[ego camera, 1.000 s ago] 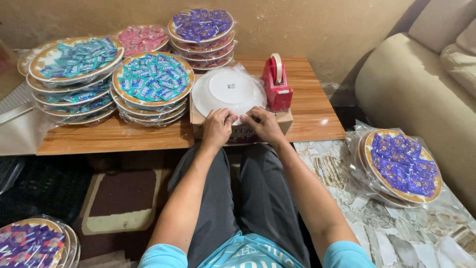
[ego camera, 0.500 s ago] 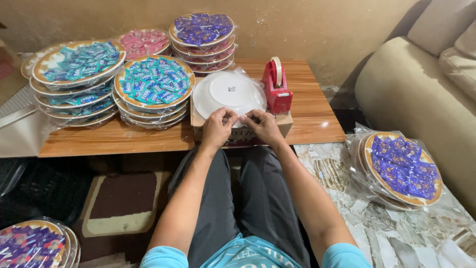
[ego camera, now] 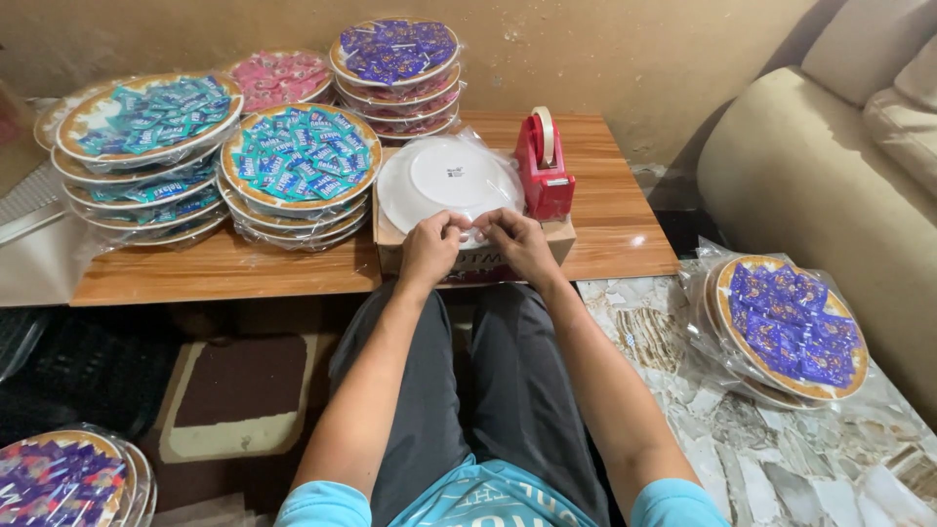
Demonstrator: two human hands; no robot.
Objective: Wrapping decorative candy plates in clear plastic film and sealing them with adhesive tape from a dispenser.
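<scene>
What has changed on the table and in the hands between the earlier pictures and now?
Very little changed. The left hand and right hand keep pinching the clear wrap at the near edge of the upturned white plate on the cardboard box; only the fingers shifted slightly. The red tape dispenser and the stacks of wrapped plates stayed in place.

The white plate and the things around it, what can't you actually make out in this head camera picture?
- Head view: the near rim of the white plate is covered by the left hand and right hand; what the fingertips pinch cannot be told.
- The cardboard box under the plate is mostly hidden by plate and hands.
- The purple plate stack at bottom left is cut off by the frame edge.
- The small sachets on the wrapped teal plates are too small to identify.
</scene>
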